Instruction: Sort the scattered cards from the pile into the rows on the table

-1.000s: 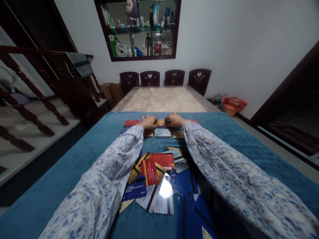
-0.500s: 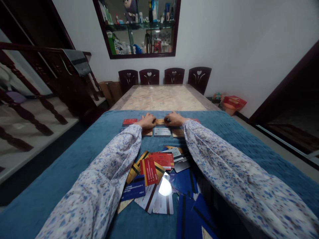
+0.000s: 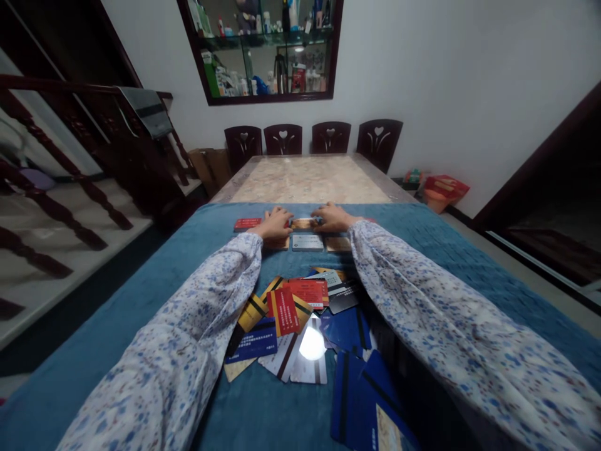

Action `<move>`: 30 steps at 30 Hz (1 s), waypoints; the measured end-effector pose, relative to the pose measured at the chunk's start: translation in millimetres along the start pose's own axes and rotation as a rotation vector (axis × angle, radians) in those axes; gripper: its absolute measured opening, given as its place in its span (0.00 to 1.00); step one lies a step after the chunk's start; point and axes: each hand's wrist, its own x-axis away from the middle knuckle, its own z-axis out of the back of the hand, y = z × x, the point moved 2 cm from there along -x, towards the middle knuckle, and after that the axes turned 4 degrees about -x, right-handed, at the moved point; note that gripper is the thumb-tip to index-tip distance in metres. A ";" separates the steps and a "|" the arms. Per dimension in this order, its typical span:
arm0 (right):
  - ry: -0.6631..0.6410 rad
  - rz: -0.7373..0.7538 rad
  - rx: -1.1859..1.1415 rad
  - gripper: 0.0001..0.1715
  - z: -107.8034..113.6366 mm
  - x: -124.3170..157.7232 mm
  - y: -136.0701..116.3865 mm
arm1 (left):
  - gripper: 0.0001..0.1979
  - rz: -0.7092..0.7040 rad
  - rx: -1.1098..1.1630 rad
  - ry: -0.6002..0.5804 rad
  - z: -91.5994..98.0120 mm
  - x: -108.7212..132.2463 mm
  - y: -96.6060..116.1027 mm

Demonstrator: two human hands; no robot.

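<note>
At the far side of the blue cloth, a gold card (image 3: 304,223) lies between my two hands. My left hand (image 3: 273,223) is at its left end with fingers apart and curved down. My right hand (image 3: 332,217) is at the right end, its fingers also spread. Whether the fingertips press on the card's edges is hard to make out. Nearer me lie a pale card (image 3: 307,242) and orange-tan cards, one (image 3: 338,244) partly under my right wrist. A red card (image 3: 247,223) lies left of my left hand; another red card is mostly hidden behind my right hand.
Between my forearms spreads a loose pile with red cards (image 3: 307,292), blue cards (image 3: 347,329), and gold and silver ones. The blue cloth (image 3: 154,313) covers the near part of the table (image 3: 305,178). Several dark chairs (image 3: 331,138) stand beyond it; a wooden railing (image 3: 84,169) is left.
My hands have eased slightly apart, uncovering more of the gold card, and their fingers have loosened. The view has tilted a little; the card pile looks unchanged.
</note>
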 end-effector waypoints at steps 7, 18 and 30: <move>0.049 0.056 -0.026 0.28 8.5 17.2 -5.3 | 0.23 -0.011 0.015 0.063 9.1 31.9 8.7; 0.098 0.218 -0.099 0.19 12.4 63.1 -40.9 | 0.22 -0.068 0.046 0.088 9.6 103.3 26.5; 0.123 0.413 -0.148 0.17 -4.1 98.2 -84.4 | 0.16 -0.117 0.023 0.119 0.4 171.5 47.2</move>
